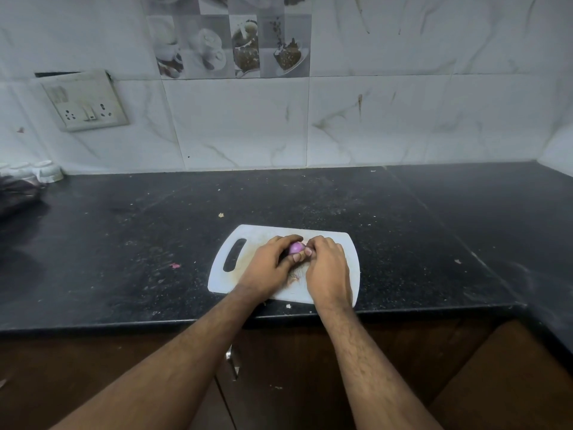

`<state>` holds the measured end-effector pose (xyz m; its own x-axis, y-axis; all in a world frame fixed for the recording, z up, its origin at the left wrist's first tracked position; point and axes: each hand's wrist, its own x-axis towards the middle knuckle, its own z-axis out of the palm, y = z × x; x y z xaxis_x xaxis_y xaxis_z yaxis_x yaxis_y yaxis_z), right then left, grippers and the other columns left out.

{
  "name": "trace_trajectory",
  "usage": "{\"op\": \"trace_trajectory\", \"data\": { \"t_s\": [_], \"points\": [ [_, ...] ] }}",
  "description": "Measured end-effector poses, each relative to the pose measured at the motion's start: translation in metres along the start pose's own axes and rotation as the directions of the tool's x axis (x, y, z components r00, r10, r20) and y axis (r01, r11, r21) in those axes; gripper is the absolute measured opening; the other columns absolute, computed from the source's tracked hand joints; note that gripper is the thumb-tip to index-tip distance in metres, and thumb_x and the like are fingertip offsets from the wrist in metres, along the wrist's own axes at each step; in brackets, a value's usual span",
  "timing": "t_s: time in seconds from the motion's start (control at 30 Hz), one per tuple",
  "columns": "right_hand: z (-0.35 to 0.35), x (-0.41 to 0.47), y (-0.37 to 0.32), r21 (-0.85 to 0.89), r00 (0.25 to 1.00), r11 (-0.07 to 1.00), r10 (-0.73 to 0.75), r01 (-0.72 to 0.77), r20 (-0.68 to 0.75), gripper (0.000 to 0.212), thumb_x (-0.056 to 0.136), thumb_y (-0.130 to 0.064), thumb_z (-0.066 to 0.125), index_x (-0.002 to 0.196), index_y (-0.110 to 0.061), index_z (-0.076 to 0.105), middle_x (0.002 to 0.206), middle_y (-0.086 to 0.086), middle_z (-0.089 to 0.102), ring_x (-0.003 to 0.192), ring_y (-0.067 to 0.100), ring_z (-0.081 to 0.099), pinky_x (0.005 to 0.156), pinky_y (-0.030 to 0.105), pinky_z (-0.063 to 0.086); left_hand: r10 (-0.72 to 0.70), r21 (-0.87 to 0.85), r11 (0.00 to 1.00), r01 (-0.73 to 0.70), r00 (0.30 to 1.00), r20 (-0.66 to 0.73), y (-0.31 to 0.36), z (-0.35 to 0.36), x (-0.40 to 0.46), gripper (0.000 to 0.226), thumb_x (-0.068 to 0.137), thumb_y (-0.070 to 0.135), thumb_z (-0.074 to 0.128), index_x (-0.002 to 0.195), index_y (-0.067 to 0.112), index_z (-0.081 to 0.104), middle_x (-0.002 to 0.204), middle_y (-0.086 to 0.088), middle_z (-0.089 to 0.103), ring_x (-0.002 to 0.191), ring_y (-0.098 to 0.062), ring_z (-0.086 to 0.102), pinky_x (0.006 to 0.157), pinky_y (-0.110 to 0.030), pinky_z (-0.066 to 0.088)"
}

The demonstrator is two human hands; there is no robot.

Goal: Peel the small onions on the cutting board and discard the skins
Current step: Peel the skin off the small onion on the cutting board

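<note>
A white cutting board [245,243] with a handle slot lies on the black counter near its front edge. Over the board's middle, my left hand [266,268] grips a small purple onion [295,247] between thumb and fingers. My right hand [325,268] meets it from the right, its fingertips pinched on the onion's right end. A little heap of pale onion skins [294,276] lies on the board under my hands, mostly hidden. Any other onions are hidden from view.
The black counter [403,228] runs to a tiled wall at the back, with small scraps [175,265] scattered on it. White cups [46,170] and a dark bag [15,197] sit at the far left. A socket plate [86,102] hangs on the wall.
</note>
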<state>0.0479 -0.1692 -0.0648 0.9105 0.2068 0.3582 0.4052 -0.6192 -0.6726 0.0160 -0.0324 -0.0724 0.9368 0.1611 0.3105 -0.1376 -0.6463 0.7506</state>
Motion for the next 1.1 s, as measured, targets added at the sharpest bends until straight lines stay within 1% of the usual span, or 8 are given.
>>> {"op": "trace_trajectory", "data": {
  "t_s": [0.17, 0.3, 0.47, 0.57, 0.67, 0.8, 0.97, 1.1],
  "points": [
    [-0.0019, -0.0004, -0.0002, 0.056, 1.000, 0.998, -0.004, 0.003, 0.016, 0.012, 0.103, -0.014, 0.050, 0.101, -0.020, 0.061, 0.099, -0.011, 0.056, 0.099, 0.011, 0.046, 0.077, 0.028, 0.039, -0.026, 0.012, 1.000, 0.026, 1.000, 0.000, 0.0004, 0.0015, 0.0000, 0.039, 0.100, 0.030, 0.065, 0.137, 0.017, 0.062, 0.120, 0.002, 0.066, 0.113, -0.010, 0.062, 0.091, -0.003, 0.039],
    [-0.0020, -0.0016, 0.0004, 0.112, 0.999, 0.994, 0.001, 0.002, -0.032, 0.013, 0.104, -0.018, 0.047, 0.098, -0.019, 0.059, 0.099, -0.008, 0.060, 0.097, 0.013, 0.047, 0.079, 0.030, 0.042, -0.031, 0.025, 0.999, 0.032, 0.999, -0.011, -0.0026, 0.0036, 0.0007, 0.036, 0.098, 0.041, 0.063, 0.128, 0.021, 0.066, 0.114, 0.005, 0.070, 0.107, -0.010, 0.064, 0.098, -0.031, 0.050],
    [0.0005, 0.0001, 0.0038, 0.159, 0.996, 0.987, 0.046, -0.033, -0.082, 0.014, 0.105, -0.015, 0.047, 0.096, -0.024, 0.053, 0.094, -0.008, 0.061, 0.092, 0.014, 0.055, 0.074, 0.028, 0.042, -0.040, 0.107, 0.993, 0.044, 0.998, -0.039, -0.0041, 0.0053, 0.0022, 0.045, 0.090, 0.062, 0.056, 0.121, 0.031, 0.068, 0.110, 0.012, 0.073, 0.108, -0.014, 0.061, 0.101, -0.048, 0.046],
    [-0.0001, 0.0002, 0.0054, 0.230, 0.986, 0.970, 0.114, -0.085, -0.118, 0.015, 0.106, -0.018, 0.047, 0.110, -0.024, 0.060, 0.099, -0.009, 0.067, 0.092, 0.012, 0.063, 0.074, 0.028, 0.050, -0.048, 0.114, 0.992, 0.054, 0.997, -0.058, -0.0031, 0.0045, 0.0033, 0.037, 0.094, 0.054, 0.062, 0.121, 0.030, 0.069, 0.111, 0.011, 0.073, 0.110, -0.013, 0.055, 0.102, -0.050, 0.043],
    [-0.0008, 0.0023, 0.0062, 0.237, 0.994, 0.970, 0.078, -0.056, -0.082, 0.024, 0.105, -0.023, 0.054, 0.125, -0.025, 0.066, 0.108, -0.010, 0.067, 0.099, 0.009, 0.063, 0.084, 0.026, 0.051, -0.053, 0.117, 0.991, 0.061, 0.996, -0.070, -0.0028, 0.0041, 0.0035, 0.035, 0.095, 0.052, 0.063, 0.121, 0.030, 0.070, 0.109, 0.011, 0.072, 0.111, -0.012, 0.052, 0.102, -0.050, 0.043],
    [0.0014, 0.0043, 0.0091, 0.220, 0.997, 0.975, 0.044, -0.028, -0.070, 0.018, 0.098, -0.022, 0.066, 0.113, -0.023, 0.076, 0.105, -0.011, 0.067, 0.099, 0.009, 0.064, 0.086, 0.025, 0.055, -0.048, 0.120, 0.991, 0.057, 0.996, -0.074, -0.0028, 0.0039, 0.0033, 0.034, 0.093, 0.052, 0.066, 0.120, 0.031, 0.070, 0.106, 0.013, 0.070, 0.110, -0.011, 0.051, 0.102, -0.049, 0.043],
    [-0.0026, -0.0010, 0.0069, 0.216, 0.989, 0.976, 0.047, -0.015, -0.144, 0.008, 0.089, -0.021, 0.077, 0.097, -0.022, 0.079, 0.094, -0.015, 0.067, 0.090, 0.006, 0.059, 0.071, 0.019, 0.047, -0.071, 0.109, 0.991, 0.071, 0.997, 0.001, -0.0001, 0.0011, 0.0012, 0.072, 0.069, 0.061, 0.080, 0.132, 0.032, 0.063, 0.115, 0.014, 0.068, 0.117, -0.011, 0.055, 0.107, -0.048, 0.044],
    [-0.0033, -0.0022, 0.0057, 0.180, 0.987, 0.984, 0.029, 0.000, -0.158, 0.004, 0.090, -0.020, 0.075, 0.094, -0.022, 0.076, 0.094, -0.016, 0.065, 0.092, 0.008, 0.059, 0.071, 0.022, 0.048, -0.052, 0.132, 0.990, 0.053, 0.999, -0.015, 0.0012, 0.0013, 0.0000, 0.057, 0.080, 0.049, 0.079, 0.131, 0.037, 0.058, 0.104, 0.021, 0.063, 0.113, -0.016, 0.058, 0.106, -0.051, 0.045]
  ]
}}
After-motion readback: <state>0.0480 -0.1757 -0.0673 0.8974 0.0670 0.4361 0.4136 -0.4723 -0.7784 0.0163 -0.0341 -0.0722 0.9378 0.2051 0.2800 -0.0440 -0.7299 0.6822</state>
